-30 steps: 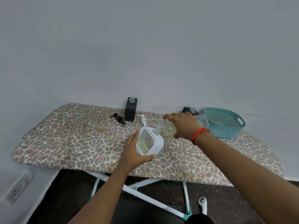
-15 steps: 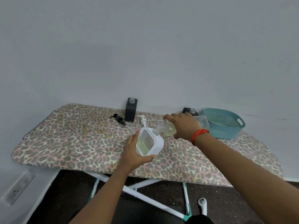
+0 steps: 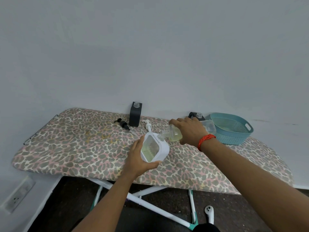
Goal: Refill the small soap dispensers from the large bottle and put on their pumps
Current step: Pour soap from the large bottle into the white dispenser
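The left hand [image 3: 138,158] curls its fingers and thumb round a white dispenser [image 3: 154,147], square with rounded corners, held tilted above the board [image 3: 83,148]; pale yellow liquid shows through its clear face. The right hand [image 3: 190,129] wraps its fingers over a clear plastic bottle [image 3: 173,133], which is tipped with its ribbed neck at the dispenser's mouth. A red band [image 3: 205,139] circles that wrist. On the leopard-print fabric lie a white pump [image 3: 148,125] and a black pump [image 3: 122,123]. Two black dispensers [image 3: 135,114] [image 3: 196,115] stand open by the grey wall, near a perforated teal basket [image 3: 234,131].
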